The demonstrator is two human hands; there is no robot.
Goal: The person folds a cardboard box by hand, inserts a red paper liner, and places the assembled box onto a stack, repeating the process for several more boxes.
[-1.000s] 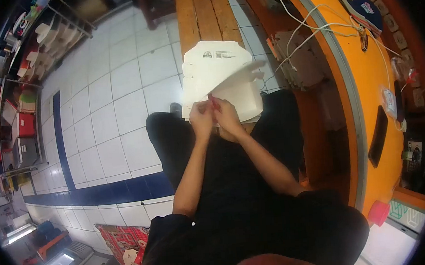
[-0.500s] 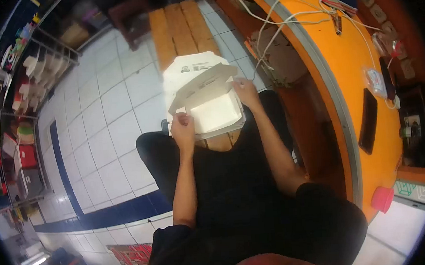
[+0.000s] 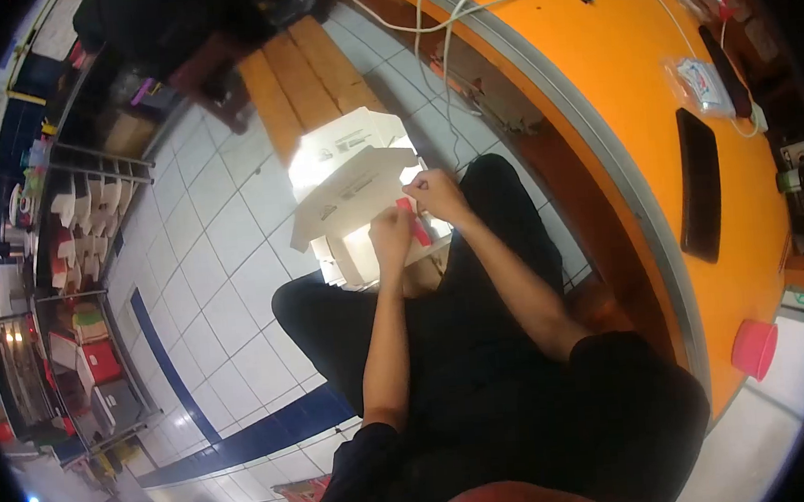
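A partly folded white cardboard box point(image 3: 360, 190) with small dark print stands on my lap end of the bench, its lid panel tilted up. Another flat white cardboard sheet point(image 3: 339, 143) shows behind it. My left hand point(image 3: 392, 237) is closed at the box's right side, beside a red strip point(image 3: 417, 224) on that wall. Just right of it, my right hand point(image 3: 437, 197) pinches the box at its right corner by the lid. The fingertips of both hands are partly hidden.
A wooden bench point(image 3: 302, 81) runs ahead over white floor tiles. On the right, an orange table point(image 3: 605, 87) carries white cables point(image 3: 487, 4), a dark flat object point(image 3: 698, 184) and a pink cup point(image 3: 755, 348). Shelves with folded white cartons point(image 3: 92, 212) stand left.
My left hand has moved right across the box, to near my right hand. A red strip now shows there. The lid panel has shifted left, and the head view has turned.
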